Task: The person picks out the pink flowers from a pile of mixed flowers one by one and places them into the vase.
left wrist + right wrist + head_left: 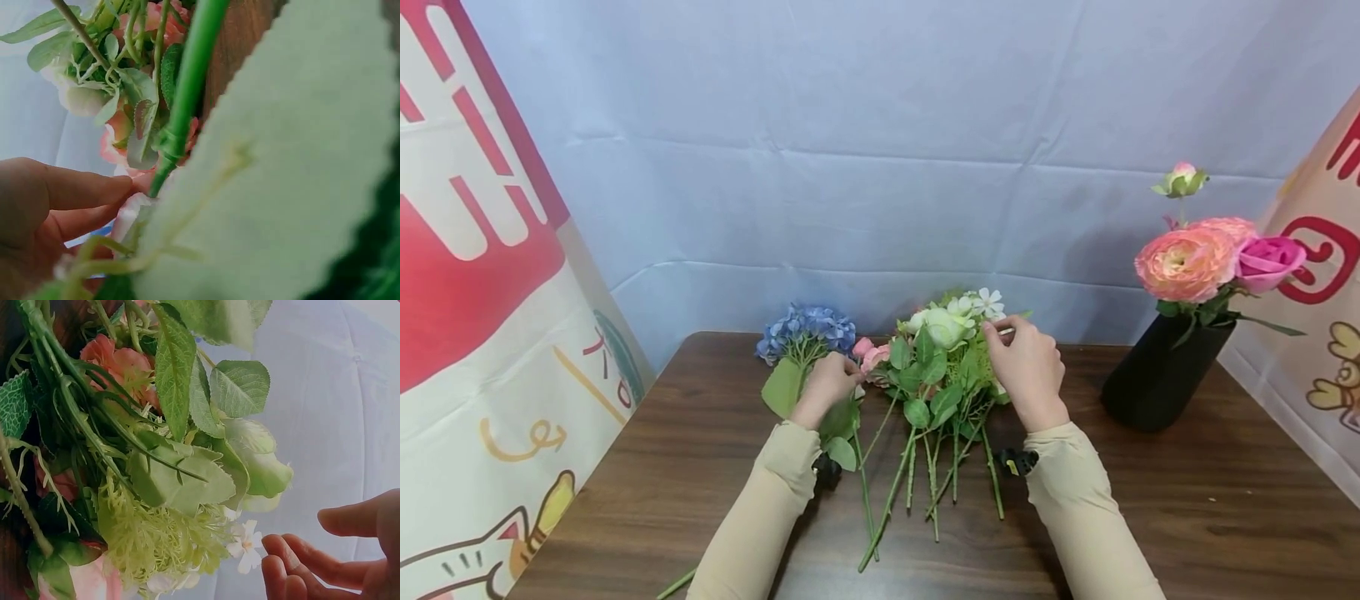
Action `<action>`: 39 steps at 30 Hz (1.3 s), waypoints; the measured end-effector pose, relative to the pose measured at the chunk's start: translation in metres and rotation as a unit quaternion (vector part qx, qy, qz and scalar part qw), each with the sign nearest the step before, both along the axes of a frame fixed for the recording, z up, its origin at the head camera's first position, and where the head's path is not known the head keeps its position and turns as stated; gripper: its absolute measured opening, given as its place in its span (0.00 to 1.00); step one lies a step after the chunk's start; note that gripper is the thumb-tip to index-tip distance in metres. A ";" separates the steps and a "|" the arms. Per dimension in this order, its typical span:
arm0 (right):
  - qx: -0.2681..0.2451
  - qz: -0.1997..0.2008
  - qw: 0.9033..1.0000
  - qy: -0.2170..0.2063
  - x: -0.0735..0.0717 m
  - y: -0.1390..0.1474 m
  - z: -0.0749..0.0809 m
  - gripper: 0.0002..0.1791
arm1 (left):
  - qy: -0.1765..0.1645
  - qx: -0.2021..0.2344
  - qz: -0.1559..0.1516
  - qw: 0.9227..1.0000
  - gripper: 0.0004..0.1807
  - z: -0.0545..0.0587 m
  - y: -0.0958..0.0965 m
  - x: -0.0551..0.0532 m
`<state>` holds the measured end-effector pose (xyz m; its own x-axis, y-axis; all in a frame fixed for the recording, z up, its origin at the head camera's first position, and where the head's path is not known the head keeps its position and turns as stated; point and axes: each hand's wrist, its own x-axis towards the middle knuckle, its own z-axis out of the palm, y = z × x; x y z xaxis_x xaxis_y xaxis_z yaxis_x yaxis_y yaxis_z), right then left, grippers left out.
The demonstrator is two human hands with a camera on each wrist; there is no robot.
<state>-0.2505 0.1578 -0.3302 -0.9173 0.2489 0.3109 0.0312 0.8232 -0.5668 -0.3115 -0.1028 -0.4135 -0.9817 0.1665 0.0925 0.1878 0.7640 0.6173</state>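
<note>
Sleeves (pixel 758 518), left hand (pixel 830 387), right hand (pixel 1030 369); both at flowers (pixel 946 328)

Flower pile (pixel 921 372) lying on counter (pixel 1195 517), blooms toward 12, green stems fanned 5 to 7. Pale green-white rose (pixel 943 328) at pile's 12, small white flowers (pixel 989 303) at 1, pink bloom (pixel 876 357) at 10. Blue hydrangea (pixel 811 330) farther out at 10, leaves at its 6.

1. From the near side, my head view looks forward and down over the left hand (pixel 829 383), right hand (pixel 1030 367), table (pixel 1150 517) and far curtain (pixel 887 167).
2. My left wrist view, turned sideways, looks past a very near leaf (pixel 275 144) toward its hand.
3. My right wrist view, also sideways, faces the bouquet (pixel 181 469) closely.
4. All three share bouquet and curtain.
</note>
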 end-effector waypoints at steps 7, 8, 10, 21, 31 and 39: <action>0.003 -0.002 1.000 0.000 0.000 0.000 0.003 0.22 | 0.045 0.018 0.020 0.999 0.05 0.007 0.000 0.003; 0.003 -0.001 1.000 0.000 0.000 0.000 0.003 0.22 | 0.046 0.021 0.022 0.998 0.04 0.007 0.000 0.004; 0.003 -0.001 1.000 0.000 0.000 0.001 0.003 0.22 | 0.045 0.028 0.026 0.998 0.04 0.008 0.000 0.004; -0.001 0.003 1.000 -0.006 0.000 0.002 0.002 0.21 | 0.042 0.082 0.057 0.994 0.03 0.017 0.000 0.007; -0.010 0.013 1.000 -0.007 0.003 -0.002 0.003 0.21 | 0.066 0.110 0.077 0.989 0.08 0.036 -0.001 0.018; -0.014 0.018 1.000 -0.006 0.003 -0.005 0.005 0.21 | 0.102 0.130 0.081 0.983 0.09 0.059 -0.002 0.030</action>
<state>-0.2475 0.1526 -0.3254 -0.9297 0.2233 0.2928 0.0085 0.8080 -0.5891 -0.2815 -0.1047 -0.3540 -0.9501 -0.0459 0.3086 0.2162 0.6161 0.7574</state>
